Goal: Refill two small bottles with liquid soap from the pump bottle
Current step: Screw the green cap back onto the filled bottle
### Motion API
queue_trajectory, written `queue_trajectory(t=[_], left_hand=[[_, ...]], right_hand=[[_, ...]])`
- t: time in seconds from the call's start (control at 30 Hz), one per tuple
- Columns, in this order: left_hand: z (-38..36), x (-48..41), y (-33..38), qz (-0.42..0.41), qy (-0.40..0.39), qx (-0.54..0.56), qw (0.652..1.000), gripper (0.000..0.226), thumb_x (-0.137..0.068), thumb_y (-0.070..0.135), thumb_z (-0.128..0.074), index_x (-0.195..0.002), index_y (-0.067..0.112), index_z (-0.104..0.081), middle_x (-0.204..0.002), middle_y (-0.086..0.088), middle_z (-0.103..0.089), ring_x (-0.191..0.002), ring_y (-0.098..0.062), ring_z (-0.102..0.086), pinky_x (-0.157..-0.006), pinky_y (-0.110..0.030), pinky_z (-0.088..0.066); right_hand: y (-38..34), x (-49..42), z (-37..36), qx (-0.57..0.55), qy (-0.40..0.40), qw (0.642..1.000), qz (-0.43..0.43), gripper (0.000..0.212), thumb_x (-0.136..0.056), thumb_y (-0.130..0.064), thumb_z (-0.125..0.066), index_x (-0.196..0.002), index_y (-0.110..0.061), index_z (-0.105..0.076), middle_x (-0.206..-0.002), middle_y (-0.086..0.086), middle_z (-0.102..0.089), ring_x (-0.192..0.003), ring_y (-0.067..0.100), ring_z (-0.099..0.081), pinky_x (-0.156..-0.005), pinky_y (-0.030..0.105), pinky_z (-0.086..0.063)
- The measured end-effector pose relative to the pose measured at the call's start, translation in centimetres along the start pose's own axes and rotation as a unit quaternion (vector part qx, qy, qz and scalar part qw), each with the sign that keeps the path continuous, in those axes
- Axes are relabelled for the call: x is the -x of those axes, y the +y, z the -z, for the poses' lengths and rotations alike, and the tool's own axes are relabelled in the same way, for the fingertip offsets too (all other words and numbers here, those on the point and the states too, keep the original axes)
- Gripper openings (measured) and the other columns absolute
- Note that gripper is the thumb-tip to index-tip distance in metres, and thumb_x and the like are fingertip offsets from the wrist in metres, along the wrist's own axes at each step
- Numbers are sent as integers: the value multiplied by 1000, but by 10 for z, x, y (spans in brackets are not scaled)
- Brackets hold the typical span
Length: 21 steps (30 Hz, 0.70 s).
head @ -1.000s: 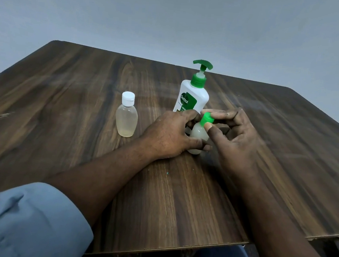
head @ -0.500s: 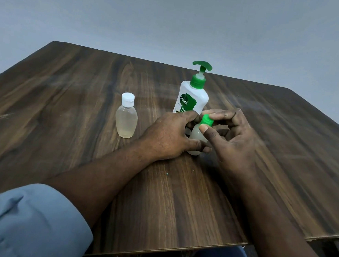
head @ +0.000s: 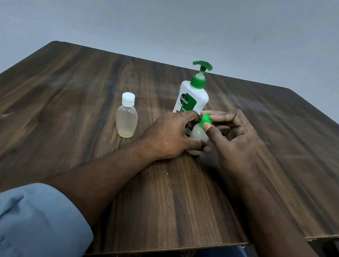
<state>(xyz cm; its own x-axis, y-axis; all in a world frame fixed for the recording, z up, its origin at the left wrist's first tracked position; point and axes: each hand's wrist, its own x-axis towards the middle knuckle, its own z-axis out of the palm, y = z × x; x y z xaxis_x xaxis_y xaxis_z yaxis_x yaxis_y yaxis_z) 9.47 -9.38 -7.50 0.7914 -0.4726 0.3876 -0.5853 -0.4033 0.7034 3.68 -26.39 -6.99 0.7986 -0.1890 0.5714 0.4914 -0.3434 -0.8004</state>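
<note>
Green cap [head: 206, 119] pinched between right hand [head: 236, 146] thumb and fingers; left hand [head: 170, 136] wraps its small bottle [head: 197, 137]. White-capped bottle [head: 126, 118] stands closed, part full. Likely early uncapping or final closing, can't tell.

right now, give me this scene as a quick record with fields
left hand: grips the small translucent plastic bottle, base on the table
right hand: pinches that bottle's round green cap
white pump bottle with green pump: upright, just behind the hands
small clear bottle with white cap: upright, capped, apart to the left, untouched
dark wooden table: bears all three bottles
</note>
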Motion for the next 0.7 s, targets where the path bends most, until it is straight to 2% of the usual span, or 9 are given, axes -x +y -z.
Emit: queue_trajectory(t=[0.13, 0.17, 0.23, 0.27, 0.37, 0.47, 0.57, 0.6, 0.7], left_hand=[[1, 0, 0, -1, -3, -1, 1000, 53, -68, 57, -87, -112, 35, -66, -98, 16, -69, -86, 2, -66, -74, -27, -56], [1, 1, 0, -2, 0, 1, 1000, 55, -68, 59, -87, -112, 34, -66, -98, 15, -70, -86, 2, -66, -74, -28, -57], [1, 1, 1, -4, 3, 1, 1000, 60, -64, 66, -83, -112, 34, -66, -98, 16, -69, -85, 2, -66, -74, -29, -58], [0, 0, 0, -4, 3, 0, 1000, 64, -62, 71, -79, -112, 33, -66, -98, 16, -70, -85, 1, -66, -74, -29, -58], [-1, 0, -1, 1, 0, 6, 1000, 59, -64, 66, -82, -112, 35, -66, -99, 14, -70, -85, -1, -67, -72, -29, -57], [-1, 0, -1, 5, -1, 10, 1000, 58, -63, 65, -81, -111, 35, -65, -99, 14, -70, -84, -1, -67, -74, -31, -59], [-1, 0, 0, 3, -1, 16, 1000, 59, -61, 68, -80, -108, 36, -65, -97, 15, -71, -80, 2, -66, -70, -28, -56], [0, 1, 1, 5, -1, 15, 1000, 57, -60, 68, -79, -106, 38, -64, -96, 16, -70, -80, 3, -66, -69, -25, -54], [-1, 0, 2, 9, -3, 16, 1000, 55, -62, 64, -81, -107, 38, -64, -95, 16, -70, -80, 4, -65, -69, -21, -49]], right_hand=[[0, 0, -1, 9, 8, 1000, -15, 23, -81, -20, -85, -94, -25, -67, -109, -5, -75, -90, 19, -69, -73, 53, -59], [0, 0, 0, -9, -5, 1000, -11, 20, -83, -16, -81, -96, -21, -66, -114, -3, -75, -94, 21, -70, -72, 50, -59], [-1, 1, 0, -30, -24, 999, 4, 17, -87, -6, -73, -97, -17, -65, -122, 3, -75, -108, 23, -72, -78, 49, -61], [-1, 1, 0, -28, -24, 999, 4, 17, -88, -4, -72, -96, -17, -65, -121, 5, -75, -109, 23, -72, -79, 48, -62], [1, 1, -1, 21, 6, 1000, -1, 22, -83, -16, -83, -93, -26, -66, -110, -2, -76, -91, 18, -70, -73, 41, -58], [1, 0, 0, 10, 9, 1000, -10, 23, -80, -23, -84, -94, -27, -66, -110, -4, -72, -89, 19, -66, -70, 44, -57], [0, 1, -1, -26, -14, 1000, 5, 14, -87, -13, -76, -95, -20, -67, -121, 2, -74, -108, 26, -72, -81, 57, -60], [0, 1, -1, -22, -10, 1000, 6, 14, -87, -13, -76, -94, -20, -67, -119, 3, -76, -106, 27, -73, -82, 59, -59], [1, 0, -2, 14, 13, 1000, -3, 20, -83, -20, -83, -94, -23, -67, -110, -3, -77, -90, 19, -70, -76, 52, -57]])
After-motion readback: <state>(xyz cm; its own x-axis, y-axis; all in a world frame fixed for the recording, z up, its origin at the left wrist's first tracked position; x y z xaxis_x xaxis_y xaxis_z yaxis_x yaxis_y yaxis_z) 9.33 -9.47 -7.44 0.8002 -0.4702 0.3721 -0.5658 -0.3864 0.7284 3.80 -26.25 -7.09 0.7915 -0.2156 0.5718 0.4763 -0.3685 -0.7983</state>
